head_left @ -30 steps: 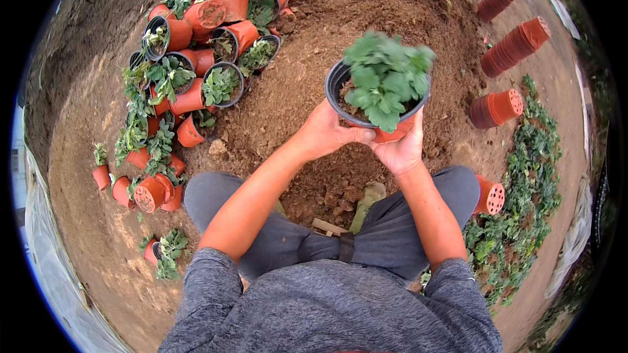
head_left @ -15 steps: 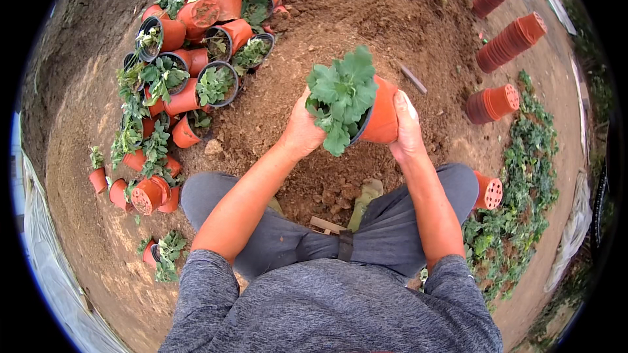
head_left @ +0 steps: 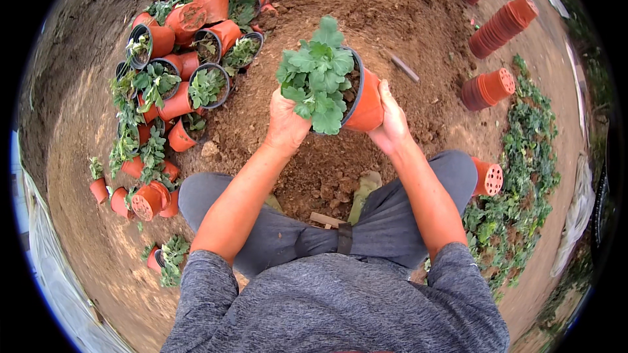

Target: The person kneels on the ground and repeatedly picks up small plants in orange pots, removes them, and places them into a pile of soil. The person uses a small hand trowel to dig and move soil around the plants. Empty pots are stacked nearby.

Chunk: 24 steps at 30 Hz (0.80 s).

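Between my hands, above the dug soil, a leafy green plant (head_left: 316, 78) grows in an orange-red plastic pot (head_left: 367, 106). The pot lies tipped over, its dark-lined mouth facing left and some soil showing inside. My right hand (head_left: 392, 119) is wrapped round the pot's base end, thumb along its upper side. My left hand (head_left: 286, 122) holds the plant from the left, at the leaves; most of its fingers are hidden beneath the foliage.
Several potted plants lie heaped at left (head_left: 208, 88). Nested empty pots (head_left: 500, 29) stand at far right; another pot (head_left: 487, 178) lies by my right knee. Loose green plants (head_left: 517, 209) cover the ground at right. A short stick (head_left: 405, 68) rests on the soil mound.
Both hands have shifted left and slightly farther away with the plant. The pot has turned so its mouth and the soil inside show more.
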Each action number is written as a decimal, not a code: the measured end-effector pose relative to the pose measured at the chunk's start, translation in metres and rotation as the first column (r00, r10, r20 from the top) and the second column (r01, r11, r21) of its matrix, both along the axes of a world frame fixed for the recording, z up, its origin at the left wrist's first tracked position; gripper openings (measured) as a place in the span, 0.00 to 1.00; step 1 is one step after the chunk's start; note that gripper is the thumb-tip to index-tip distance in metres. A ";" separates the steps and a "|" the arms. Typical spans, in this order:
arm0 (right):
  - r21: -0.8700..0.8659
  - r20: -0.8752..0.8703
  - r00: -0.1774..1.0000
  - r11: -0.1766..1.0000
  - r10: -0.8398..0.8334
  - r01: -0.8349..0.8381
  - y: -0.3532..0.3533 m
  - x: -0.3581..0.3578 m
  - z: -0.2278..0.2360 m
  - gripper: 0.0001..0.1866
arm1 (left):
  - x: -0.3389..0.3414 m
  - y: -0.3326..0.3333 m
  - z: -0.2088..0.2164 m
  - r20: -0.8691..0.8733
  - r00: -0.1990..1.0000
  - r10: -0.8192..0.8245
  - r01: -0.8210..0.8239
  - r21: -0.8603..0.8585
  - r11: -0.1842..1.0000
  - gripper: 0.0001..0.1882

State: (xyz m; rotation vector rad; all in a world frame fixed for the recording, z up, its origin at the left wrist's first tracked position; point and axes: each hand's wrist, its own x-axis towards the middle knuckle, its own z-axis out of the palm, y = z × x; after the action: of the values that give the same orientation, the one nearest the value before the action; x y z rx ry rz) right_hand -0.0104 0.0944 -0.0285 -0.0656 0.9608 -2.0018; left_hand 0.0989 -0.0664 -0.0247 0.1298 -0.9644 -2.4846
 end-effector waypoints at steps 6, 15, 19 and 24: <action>0.089 0.010 1.000 0.996 0.001 -0.002 0.003 0.000 -0.013 0.29 | 0.008 -0.002 0.027 -0.020 0.972 0.233 -0.230 -0.267 0.936 0.22; 0.021 0.125 0.991 0.999 0.042 -0.045 -0.003 0.012 -0.025 0.28 | 0.010 -0.027 0.025 0.144 0.944 0.295 -0.035 -0.849 0.528 0.15; 0.134 0.210 0.973 0.982 0.100 -0.130 0.001 0.011 -0.034 0.30 | 0.016 -0.032 0.062 0.046 0.959 0.280 -0.184 -0.649 0.738 0.08; 0.236 0.190 0.981 0.968 0.038 -0.083 -0.002 0.011 -0.039 0.31 | 0.009 -0.042 0.031 0.127 0.958 0.257 -0.092 -0.714 0.694 0.10</action>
State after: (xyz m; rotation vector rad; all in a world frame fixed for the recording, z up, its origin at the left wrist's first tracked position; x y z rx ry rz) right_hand 0.0004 0.0928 -0.0674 0.2192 1.0621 -1.7855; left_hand 0.1079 -0.1085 0.0062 0.2316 -1.8379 -1.7866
